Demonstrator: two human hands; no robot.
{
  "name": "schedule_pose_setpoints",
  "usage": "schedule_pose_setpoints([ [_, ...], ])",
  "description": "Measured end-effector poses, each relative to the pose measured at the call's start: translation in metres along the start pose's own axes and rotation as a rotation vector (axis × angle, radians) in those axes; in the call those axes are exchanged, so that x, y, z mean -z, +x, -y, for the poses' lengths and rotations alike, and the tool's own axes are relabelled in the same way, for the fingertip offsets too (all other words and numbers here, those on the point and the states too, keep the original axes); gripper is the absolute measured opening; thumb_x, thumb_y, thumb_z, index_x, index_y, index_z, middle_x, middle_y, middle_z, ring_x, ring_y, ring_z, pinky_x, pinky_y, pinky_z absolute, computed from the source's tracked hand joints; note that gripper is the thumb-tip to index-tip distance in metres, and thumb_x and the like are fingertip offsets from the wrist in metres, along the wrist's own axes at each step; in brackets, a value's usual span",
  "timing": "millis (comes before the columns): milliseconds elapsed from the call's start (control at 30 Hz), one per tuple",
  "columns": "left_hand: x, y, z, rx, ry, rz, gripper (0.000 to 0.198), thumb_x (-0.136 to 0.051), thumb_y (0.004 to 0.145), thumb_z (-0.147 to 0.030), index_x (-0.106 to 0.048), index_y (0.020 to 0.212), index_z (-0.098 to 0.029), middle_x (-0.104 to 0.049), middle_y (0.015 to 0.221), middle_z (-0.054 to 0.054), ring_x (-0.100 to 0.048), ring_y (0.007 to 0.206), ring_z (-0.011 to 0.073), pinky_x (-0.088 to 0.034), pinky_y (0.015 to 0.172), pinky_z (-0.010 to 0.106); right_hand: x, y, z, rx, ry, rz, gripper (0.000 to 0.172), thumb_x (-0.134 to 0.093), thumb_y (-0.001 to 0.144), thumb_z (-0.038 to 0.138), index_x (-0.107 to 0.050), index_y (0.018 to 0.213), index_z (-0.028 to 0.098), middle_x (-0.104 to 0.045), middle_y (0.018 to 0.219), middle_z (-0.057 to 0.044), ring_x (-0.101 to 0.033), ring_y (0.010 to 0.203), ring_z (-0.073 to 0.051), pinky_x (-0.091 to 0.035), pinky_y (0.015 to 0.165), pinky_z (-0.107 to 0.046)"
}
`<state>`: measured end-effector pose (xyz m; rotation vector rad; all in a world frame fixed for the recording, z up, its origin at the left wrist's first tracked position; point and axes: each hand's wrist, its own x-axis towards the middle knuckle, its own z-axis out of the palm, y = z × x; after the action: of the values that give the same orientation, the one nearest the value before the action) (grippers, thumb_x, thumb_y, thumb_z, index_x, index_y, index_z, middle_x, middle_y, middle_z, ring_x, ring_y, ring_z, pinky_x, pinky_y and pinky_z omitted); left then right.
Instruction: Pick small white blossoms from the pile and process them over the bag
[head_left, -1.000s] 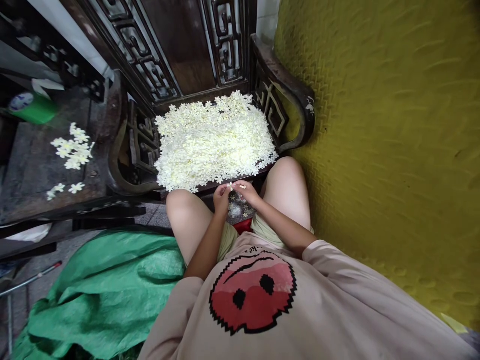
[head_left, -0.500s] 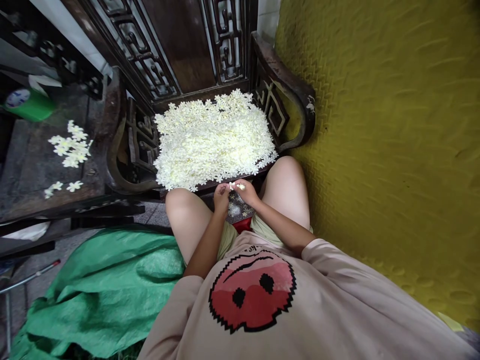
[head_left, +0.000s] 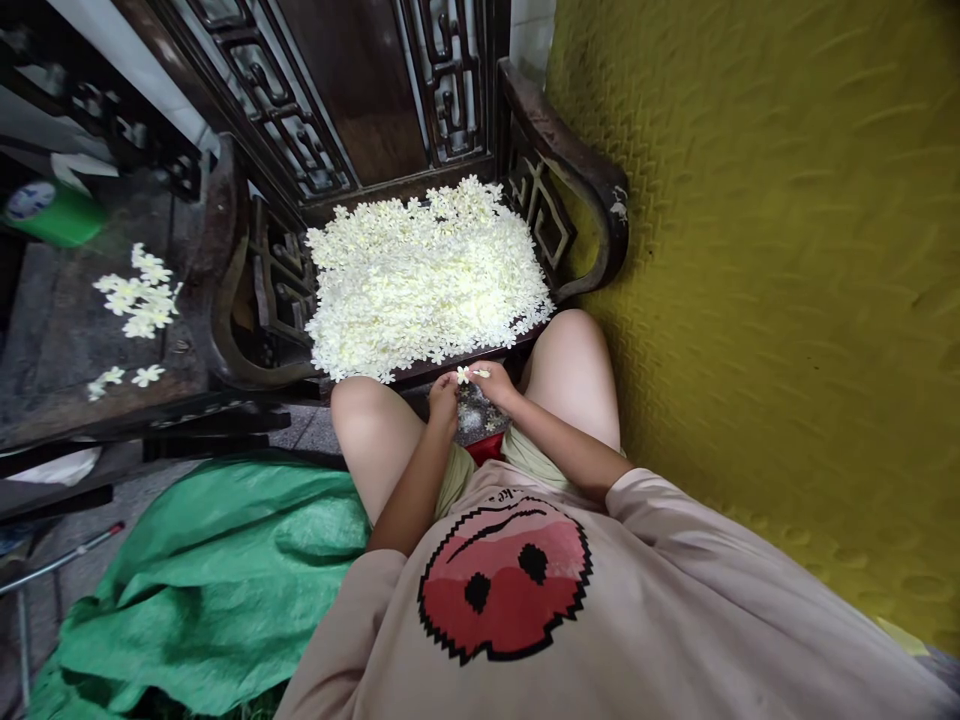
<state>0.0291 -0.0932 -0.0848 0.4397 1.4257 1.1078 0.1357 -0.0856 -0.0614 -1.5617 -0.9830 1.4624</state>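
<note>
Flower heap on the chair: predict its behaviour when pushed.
The flower heap looks like loose blossoms, so it would probably scatter. Being thin-petalled, it is likely light and easily bruised. Along the seat's front edge, some may fall.

Carved chair [head_left: 367, 100] — dark, yellow surface [head_left: 757, 300], grey floor [head_left: 302, 427]

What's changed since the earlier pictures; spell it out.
Only a little: the flower between the left hand and right hand now shows more of its petals. Whether the left hand has let go is unclear. The pile and the loose flowers off to the left stayed put.
</note>
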Motion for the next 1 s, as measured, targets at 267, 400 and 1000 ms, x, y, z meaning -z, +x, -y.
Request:
schedule_pose_setpoints([
  [267, 0.002, 0.0, -0.011, 0.152, -0.116, 0.194, 0.027, -0.071, 0.068, -0.029, -0.047, 0.068, -0.017, -0.036, 0.052, -0.007, -0.031, 0.044, 0.0046, -0.026, 0.048, 0.023, 0.004, -0.004, 0.007, -0.08, 0.139, 0.045, 0.018, -0.068, 0.062, 0.033, -0.061, 0.066, 0.017, -0.047, 0.051, 0.005, -0.035, 0.043, -0.007, -0.026, 0.04, -0.02],
  [400, -0.001, -0.005, -0.015, 0.151, -0.161, 0.187, 0.024, -0.07, 0.068, -0.024, -0.048, 0.066, -0.017, -0.038, 0.052, -0.006, -0.03, 0.045, 0.005, -0.024, 0.048, 0.022, 0.006, -0.003, 0.006, -0.092, 0.205, 0.088, 0.021, -0.069, 0.061, 0.035, -0.06, 0.066, 0.017, -0.049, 0.052, 0.004, -0.035, 0.042, -0.006, -0.025, 0.038, -0.02],
  [1000, -0.006, -0.011, -0.02, 0.079, -0.234, 0.075, 0.016, -0.072, 0.062, -0.017, -0.06, 0.071, -0.015, -0.051, 0.054, -0.005, -0.039, 0.047, 0.0035, -0.03, 0.05, 0.018, 0.015, 0.007, 0.002, -0.127, 0.309, 0.298, 0.03, -0.074, 0.058, 0.038, -0.057, 0.067, 0.016, -0.045, 0.049, 0.006, -0.032, 0.039, -0.005, -0.022, 0.038, -0.019],
])
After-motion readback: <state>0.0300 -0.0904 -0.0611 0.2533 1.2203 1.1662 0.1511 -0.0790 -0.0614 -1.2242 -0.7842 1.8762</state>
